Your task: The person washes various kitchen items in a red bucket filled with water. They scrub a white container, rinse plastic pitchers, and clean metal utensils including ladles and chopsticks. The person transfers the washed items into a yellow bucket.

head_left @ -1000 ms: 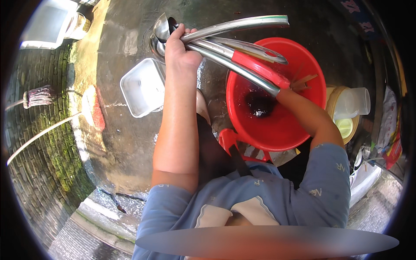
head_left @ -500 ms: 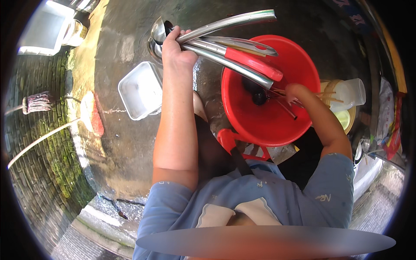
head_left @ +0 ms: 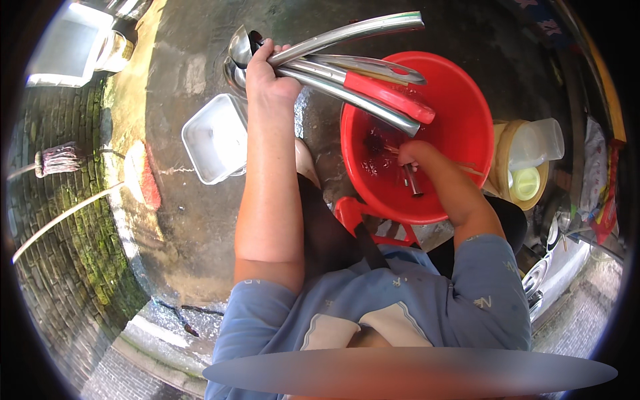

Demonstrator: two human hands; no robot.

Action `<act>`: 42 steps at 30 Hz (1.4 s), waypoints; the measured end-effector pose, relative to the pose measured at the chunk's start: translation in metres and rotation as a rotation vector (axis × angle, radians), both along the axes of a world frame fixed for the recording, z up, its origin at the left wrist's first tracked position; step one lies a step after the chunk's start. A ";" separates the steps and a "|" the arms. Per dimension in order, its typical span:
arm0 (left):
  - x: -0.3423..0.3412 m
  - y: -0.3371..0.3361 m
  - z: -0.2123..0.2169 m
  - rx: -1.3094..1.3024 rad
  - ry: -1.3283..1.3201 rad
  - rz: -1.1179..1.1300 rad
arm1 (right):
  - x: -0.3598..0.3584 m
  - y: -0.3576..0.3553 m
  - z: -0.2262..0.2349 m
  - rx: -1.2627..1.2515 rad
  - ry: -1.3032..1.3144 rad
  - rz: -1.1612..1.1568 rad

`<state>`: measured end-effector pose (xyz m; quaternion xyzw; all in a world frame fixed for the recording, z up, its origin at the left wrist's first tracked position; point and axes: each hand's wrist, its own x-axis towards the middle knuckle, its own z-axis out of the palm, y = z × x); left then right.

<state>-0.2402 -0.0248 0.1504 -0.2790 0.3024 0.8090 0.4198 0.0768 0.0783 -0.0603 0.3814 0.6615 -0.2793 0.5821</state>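
Note:
My left hand (head_left: 272,79) is closed round a bundle of long kitchen utensils. Ladle bowls (head_left: 240,45) stick out to the left, while shiny metal handles (head_left: 363,30) and a red handle (head_left: 390,97) fan out to the right over the red tub (head_left: 460,193). Down inside the tub, my right hand (head_left: 415,155) is closed on a bunch of chopsticks (head_left: 471,168), whose ends show on both sides of the hand and forearm. A short metal handle (head_left: 413,180) pokes out below the same fingers. Something dark (head_left: 377,141) lies in the tub, too blurred to name.
A white square basin (head_left: 215,140) sits on the wet floor to the left. Right of the tub stand a round tan container (head_left: 497,180), a clear plastic jug (head_left: 533,143) and a pale green lid (head_left: 526,183). A mop (head_left: 59,160) and a red-headed broom (head_left: 148,177) lie far left.
My right hand has moved left and down within the tub, carrying the chopsticks; the metal handle now shows under it. The left hand's bundle has barely shifted.

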 end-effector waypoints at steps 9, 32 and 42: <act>0.001 0.001 0.003 -0.002 0.009 0.019 | 0.012 0.026 0.025 -0.316 0.082 -0.418; -0.009 0.006 -0.007 -0.061 0.172 -0.064 | 0.024 -0.017 -0.180 0.024 0.725 -2.136; -0.007 0.017 -0.008 -0.029 0.079 0.002 | 0.056 0.031 -0.043 0.272 0.609 -1.555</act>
